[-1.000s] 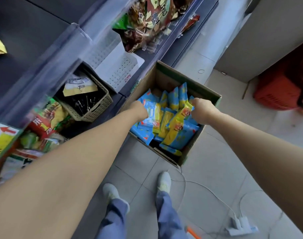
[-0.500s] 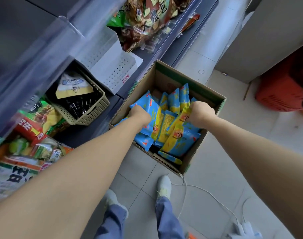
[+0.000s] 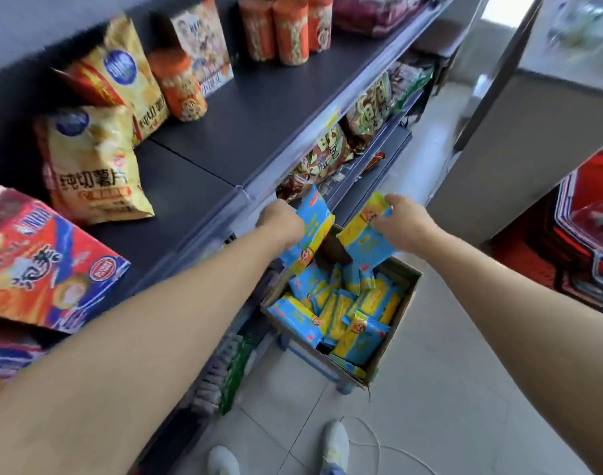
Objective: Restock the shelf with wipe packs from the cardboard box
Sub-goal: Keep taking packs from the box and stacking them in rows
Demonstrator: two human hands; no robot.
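A cardboard box (image 3: 397, 341) stands on the floor by the shelf unit, filled with several blue and yellow wipe packs (image 3: 348, 313). My left hand (image 3: 281, 222) grips one wipe pack (image 3: 308, 231) lifted above the box, near the shelf edge. Beside it my right hand (image 3: 404, 222) grips another wipe pack (image 3: 365, 234), also held above the box. The dark shelf (image 3: 245, 128) lies to the left of and above both hands.
On the shelf stand yellow chip bags (image 3: 94, 166), orange snack tubes (image 3: 180, 87) and a red and blue carton (image 3: 39, 262). Lower shelves hold more snack bags (image 3: 327, 156). A red basket (image 3: 581, 241) sits at the right. A white cable (image 3: 379, 447) lies by my shoes.
Both hands have lifted out of the box, each with a wipe pack. My head has tilted up, bringing the upper shelf into view.
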